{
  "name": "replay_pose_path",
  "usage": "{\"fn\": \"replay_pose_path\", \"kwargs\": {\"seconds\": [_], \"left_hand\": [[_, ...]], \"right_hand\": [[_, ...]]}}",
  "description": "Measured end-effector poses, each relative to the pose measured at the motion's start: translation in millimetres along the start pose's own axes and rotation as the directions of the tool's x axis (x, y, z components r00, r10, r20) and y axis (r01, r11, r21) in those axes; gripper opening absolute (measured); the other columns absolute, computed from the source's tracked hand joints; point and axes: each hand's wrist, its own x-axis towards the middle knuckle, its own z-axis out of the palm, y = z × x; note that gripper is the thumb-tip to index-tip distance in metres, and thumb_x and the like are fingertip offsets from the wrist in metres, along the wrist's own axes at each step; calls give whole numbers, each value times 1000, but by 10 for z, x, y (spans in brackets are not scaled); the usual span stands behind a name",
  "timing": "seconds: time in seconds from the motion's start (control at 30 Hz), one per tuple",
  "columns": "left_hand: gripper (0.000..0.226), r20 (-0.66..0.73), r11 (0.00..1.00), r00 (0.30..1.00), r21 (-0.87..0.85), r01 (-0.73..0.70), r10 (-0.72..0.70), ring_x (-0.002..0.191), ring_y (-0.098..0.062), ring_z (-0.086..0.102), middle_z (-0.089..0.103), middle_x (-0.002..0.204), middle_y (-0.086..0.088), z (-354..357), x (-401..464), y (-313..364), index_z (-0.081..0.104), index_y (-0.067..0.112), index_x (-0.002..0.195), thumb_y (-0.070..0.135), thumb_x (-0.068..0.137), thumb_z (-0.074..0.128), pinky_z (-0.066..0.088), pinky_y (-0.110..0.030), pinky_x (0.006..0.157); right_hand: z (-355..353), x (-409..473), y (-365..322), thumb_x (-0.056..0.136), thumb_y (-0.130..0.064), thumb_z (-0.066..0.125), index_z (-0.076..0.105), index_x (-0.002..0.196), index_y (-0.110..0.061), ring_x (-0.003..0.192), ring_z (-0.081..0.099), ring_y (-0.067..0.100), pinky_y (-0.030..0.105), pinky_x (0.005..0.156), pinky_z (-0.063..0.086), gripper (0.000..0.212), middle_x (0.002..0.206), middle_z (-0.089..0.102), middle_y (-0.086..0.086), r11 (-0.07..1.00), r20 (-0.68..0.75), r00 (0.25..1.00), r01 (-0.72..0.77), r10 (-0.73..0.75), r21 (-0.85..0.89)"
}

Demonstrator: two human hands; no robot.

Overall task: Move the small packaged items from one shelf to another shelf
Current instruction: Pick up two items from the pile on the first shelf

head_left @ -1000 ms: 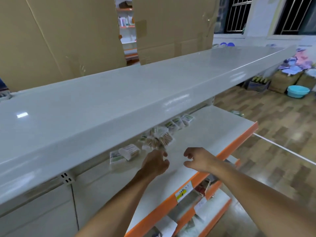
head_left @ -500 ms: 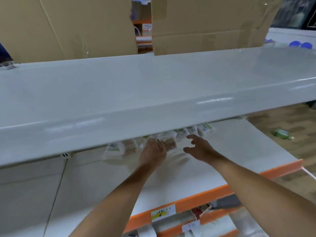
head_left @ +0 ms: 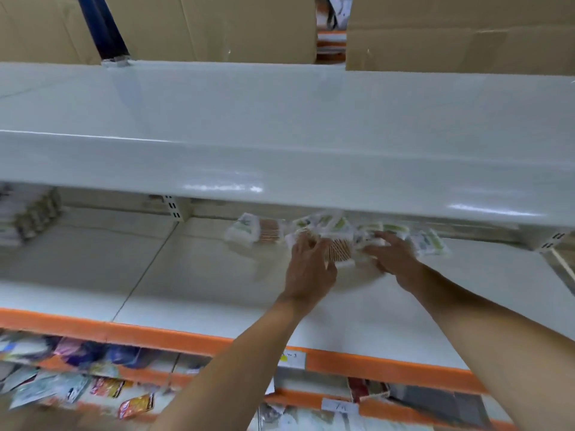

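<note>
White metal, head view: your landmark is the middle shelf [head_left: 217,275], a white deck with an orange front lip. At the back of that deck, under the overhang of the top shelf [head_left: 280,126], sits a row of small packets [head_left: 339,227], white wrappers with green print. One packet [head_left: 255,230] lies apart at the left end of the row, brown sticks showing through its clear half.

Left hand [head_left: 311,270]: reaches to the back of the deck, fingers curled round a packet of brown sticks [head_left: 338,250], which it holds just off the row.

Right hand [head_left: 393,255]: just right of the left, fingers spread and fairly straight, laid over the packets at the row's right part; motion blur, so you cannot tell whether it grips any.

Below the deck's orange lip, a lower shelf carries coloured sachets [head_left: 77,384]. Behind the top shelf stand cardboard sheets [head_left: 202,23].
</note>
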Motion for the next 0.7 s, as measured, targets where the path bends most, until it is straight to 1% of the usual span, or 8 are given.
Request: {"fn": "replay_pose_path", "kwargs": {"seconds": [0.13,0.23,0.3,0.4,0.47,0.57,0.63,0.7], "left_hand": [[47,-40,1000,999,7,-7,8,130,-29,36,46,132,-11,59,7,51,53,14,128,20,83,64,31,-31,108],[53,-18,998,999,-31,47,-47,130,-31,34,42,133,-13,142,12,131,48,8,124,32,83,69,28,-35,111],[63,-5,990,992,-70,125,-126,128,-33,35,40,132,-15,202,27,188,44,6,123,42,80,73,28,-39,112],[92,5,961,964,-76,266,-266,132,-35,32,36,138,-17,258,94,286,34,1,133,60,75,72,27,-43,114],[109,40,934,938,-89,346,-344,136,-36,29,30,144,-18,262,142,329,23,-1,142,67,72,71,30,-44,114],[120,88,900,903,-87,428,-421,138,-37,27,22,150,-18,261,178,316,9,-2,149,63,72,73,32,-44,111],[118,92,886,890,-91,455,-447,138,-38,29,21,153,-20,268,179,283,3,-4,152,51,75,75,31,-43,112],[105,97,858,884,-212,467,-457,133,-38,38,33,148,-19,263,171,236,13,1,152,41,77,74,36,-44,111]], "right_hand": [[5,-28,37,80,-13,80,71,110,-12,64,59,20,33,64,52,31,87,66,10,998,-138,990,50,-43,48],[13,-138,119,81,-28,79,68,96,-15,67,63,22,37,67,55,22,87,69,10,996,-173,981,88,-88,-9],[7,-237,180,82,-35,78,62,91,-18,70,65,24,42,73,57,25,85,69,9,994,-152,984,81,-90,-66],[-45,-400,232,80,-33,80,56,99,-16,61,63,21,36,63,55,34,78,68,9,998,-94,994,50,-53,-37],[-105,-509,257,78,-29,82,49,110,-17,63,63,20,32,58,55,47,84,67,11,1000,-58,998,20,-20,3],[-198,-653,296,78,-22,81,40,121,-22,67,64,19,29,59,55,60,90,66,12,999,1,999,-41,41,18],[-245,-720,329,80,-19,80,57,111,-13,61,64,18,29,59,54,39,81,68,10,997,35,997,-64,65,-31],[-276,-776,377,79,-20,78,71,97,-8,57,64,17,30,58,52,23,74,69,6,994,35,996,-74,77,-87]]}}
